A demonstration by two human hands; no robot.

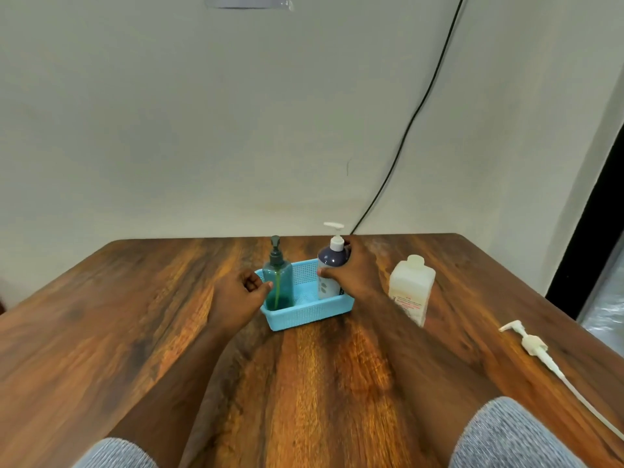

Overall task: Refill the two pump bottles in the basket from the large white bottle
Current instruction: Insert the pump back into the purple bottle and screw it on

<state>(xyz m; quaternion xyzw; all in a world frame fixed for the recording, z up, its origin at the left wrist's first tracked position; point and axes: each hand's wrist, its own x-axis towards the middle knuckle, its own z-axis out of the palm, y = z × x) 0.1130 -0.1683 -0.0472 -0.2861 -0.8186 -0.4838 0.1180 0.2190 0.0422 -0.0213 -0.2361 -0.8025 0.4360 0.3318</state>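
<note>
Right hand (pixel 351 271) is wrapped round the dark blue pump bottle (pixel 330 271), thumb on its near side and fingers behind, gripping it where it stands upright at the right end of the basket. Left hand (pixel 244 292) sits loosely curled at the basket's left end, thumb tip just touching the teal pump bottle (pixel 278 285) and holding nothing.

Largest is the wooden table (pixel 304 383), reaching back to a pale wall with a black cable (pixel 415 119) running down it. On the table the light blue basket (pixel 310 314) lies between the two hands, a bottle at each end. The large white bottle (pixel 410 288) stands upright with no cap, just right of the right wrist and outside the basket. Smallest, a loose white pump (pixel 533 344) with its long tube lies flat near the table's right edge, well apart from both hands.
</note>
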